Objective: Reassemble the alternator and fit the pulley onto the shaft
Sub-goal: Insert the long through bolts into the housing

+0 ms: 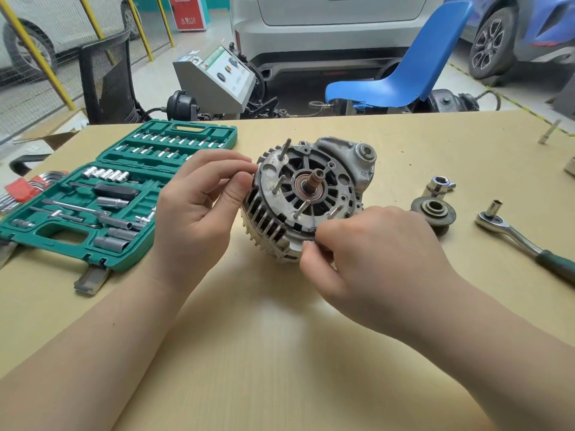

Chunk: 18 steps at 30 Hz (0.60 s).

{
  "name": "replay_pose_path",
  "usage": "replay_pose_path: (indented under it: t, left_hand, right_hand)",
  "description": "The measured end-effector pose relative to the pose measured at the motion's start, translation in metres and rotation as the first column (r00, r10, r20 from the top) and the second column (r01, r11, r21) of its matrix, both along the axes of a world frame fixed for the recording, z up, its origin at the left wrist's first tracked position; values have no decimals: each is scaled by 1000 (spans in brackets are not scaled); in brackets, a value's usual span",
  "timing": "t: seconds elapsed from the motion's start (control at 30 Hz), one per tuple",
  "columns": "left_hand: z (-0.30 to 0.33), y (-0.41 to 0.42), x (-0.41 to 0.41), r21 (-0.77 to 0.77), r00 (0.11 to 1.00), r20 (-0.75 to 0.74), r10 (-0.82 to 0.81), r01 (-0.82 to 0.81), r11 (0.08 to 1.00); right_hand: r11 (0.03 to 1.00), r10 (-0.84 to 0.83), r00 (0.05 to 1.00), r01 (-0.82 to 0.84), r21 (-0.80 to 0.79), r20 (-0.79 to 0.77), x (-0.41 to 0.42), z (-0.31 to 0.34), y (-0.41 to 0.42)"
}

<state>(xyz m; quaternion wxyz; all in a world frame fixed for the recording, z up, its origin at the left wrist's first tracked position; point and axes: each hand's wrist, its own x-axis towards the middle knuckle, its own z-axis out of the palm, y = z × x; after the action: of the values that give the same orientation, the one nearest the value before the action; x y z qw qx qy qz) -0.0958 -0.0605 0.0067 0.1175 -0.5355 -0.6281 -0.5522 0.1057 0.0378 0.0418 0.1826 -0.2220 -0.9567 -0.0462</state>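
The grey alternator (311, 194) lies tilted on the tan table (280, 337), its front face toward me. A bare shaft (315, 179) sticks out of the centre bearing, and several long bolts stand proud of the face. My left hand (199, 209) grips the alternator's left rim with thumb and curled fingers. My right hand (373, 259) pinches its lower right edge; the fingertips are hidden behind the hand. The dark pulley (435, 213) lies on the table to the right, apart from the shaft.
An open green socket set (118, 194) lies at the left, hex keys (21, 191) beside it. A ratchet with a socket (513, 231) and a loose silver socket (438, 186) lie at the right. A blue chair (404, 66) and cars stand behind the table.
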Motion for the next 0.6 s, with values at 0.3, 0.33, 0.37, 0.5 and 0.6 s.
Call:
replay_pose_path:
  t: [0.3, 0.33, 0.37, 0.5, 0.6]
  left_hand:
    - [-1, -1, 1, 14, 996, 77, -50, 49, 999]
    - [-2, -1, 1, 19, 990, 123, -73, 71, 997]
    - [-2, -2, 1, 27, 982, 165, -96, 93, 995]
    - [-2, -2, 0, 38, 974, 191, -123, 118, 992]
    - [-1, -2, 0, 25, 986, 134, -99, 97, 995]
  right_hand:
    - [1000, -7, 999, 8, -30, 41, 3, 2, 4]
    - [999, 3, 999, -1, -40, 36, 3, 3, 4]
    - [999, 14, 999, -12, -45, 34, 3, 4, 3]
    - [1000, 21, 999, -21, -12, 35, 1, -1, 3]
    - [1000, 5, 1000, -5, -3, 2, 1, -3, 2]
